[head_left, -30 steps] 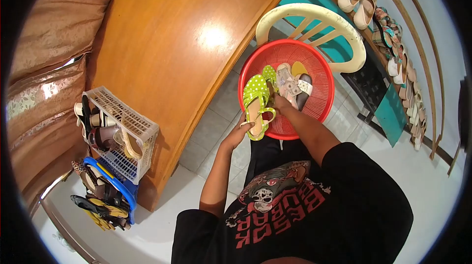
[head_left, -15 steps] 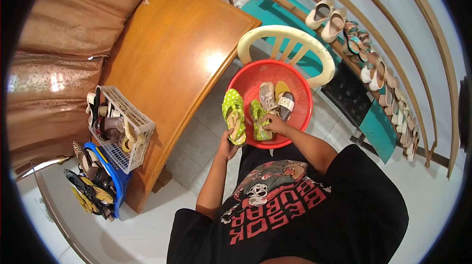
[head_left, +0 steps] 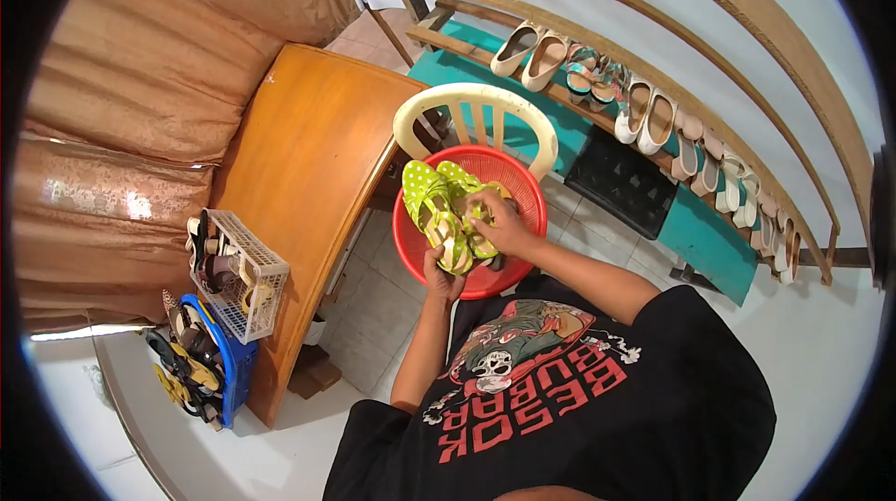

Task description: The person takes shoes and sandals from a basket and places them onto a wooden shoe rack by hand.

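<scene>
Two green sandals with white dots are held side by side above the red basket (head_left: 405, 244). My left hand (head_left: 441, 275) grips the heel end of the left green sandal (head_left: 425, 191). Fingers of my right hand (head_left: 504, 223) are closed on the right green sandal (head_left: 457, 179), near its straps. Other footwear in the basket is mostly hidden behind the sandals and my right hand. The basket rests on a cream plastic chair (head_left: 544, 132).
A wooden table (head_left: 313, 137) stands at the left. Beside it are a white crate (head_left: 266, 263) and a blue basket (head_left: 241, 375), both with shoes. Several pairs of shoes line a wooden rack (head_left: 579, 104) at the upper right, above a teal board (head_left: 714, 254).
The right green sandal has been raised from the basket and brought beside the left one. The camera view has swung, showing more of the shoe rack.
</scene>
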`<state>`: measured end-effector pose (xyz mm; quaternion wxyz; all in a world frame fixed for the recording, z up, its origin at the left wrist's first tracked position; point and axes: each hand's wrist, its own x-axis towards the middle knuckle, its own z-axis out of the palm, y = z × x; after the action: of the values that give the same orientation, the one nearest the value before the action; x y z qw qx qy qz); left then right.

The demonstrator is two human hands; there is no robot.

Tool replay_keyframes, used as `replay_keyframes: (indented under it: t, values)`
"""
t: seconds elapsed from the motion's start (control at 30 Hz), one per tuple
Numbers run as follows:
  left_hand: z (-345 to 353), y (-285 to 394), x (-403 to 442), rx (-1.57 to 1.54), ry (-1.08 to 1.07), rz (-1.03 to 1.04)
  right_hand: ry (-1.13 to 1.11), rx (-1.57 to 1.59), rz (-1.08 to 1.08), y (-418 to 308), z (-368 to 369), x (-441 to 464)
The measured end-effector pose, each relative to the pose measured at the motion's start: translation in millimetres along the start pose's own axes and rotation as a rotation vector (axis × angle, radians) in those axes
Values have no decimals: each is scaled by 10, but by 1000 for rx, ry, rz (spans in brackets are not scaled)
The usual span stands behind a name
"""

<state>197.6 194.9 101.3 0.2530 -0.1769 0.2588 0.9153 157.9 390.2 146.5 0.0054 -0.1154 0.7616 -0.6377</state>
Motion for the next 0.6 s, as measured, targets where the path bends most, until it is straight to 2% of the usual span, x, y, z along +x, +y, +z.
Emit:
replay_keyframes:
  t: [0.03, 0.07, 0.1, 0.17, 0.23, 0.3, 0.37, 0.43, 0.5, 0.57, 0.6]
  values:
    - [35, -32, 13, 1, -8, 10, 221, -81, -29, -118, -24, -47]
    - [69, -53, 32, 21, 22, 65, 311, -12, -31, -11, 20, -88]
    - [149, -54, 45, 41, 52, 119, 309, -13, -46, -1, 28, -101]
    - [259, -63, -18, 32, 51, 134, 494, 163, 76, 30, 69, -155]
    - [210, -76, -4, 60, 19, 149, 533, 256, 63, 191, 145, -165]
    - [212, -88, -26, 81, 11, 156, 462, 457, 329, 171, 219, -179]
    - [210, -57, -35, 103, 7, 165, 394, 426, 359, 152, 210, -141]
    - [135, -1, -77, 87, 8, 180, 56, 943, 606, -60, 110, -119]
    - [213, 125, -174, 19, -25, 166, 24, 891, 595, -103, 144, -126]
    - [91, 217, -146, -66, -84, 181, -194, 870, 723, -203, 125, -139]
    - [217, 294, -221, -53, -110, 164, -233, 821, 783, -41, 192, -147]
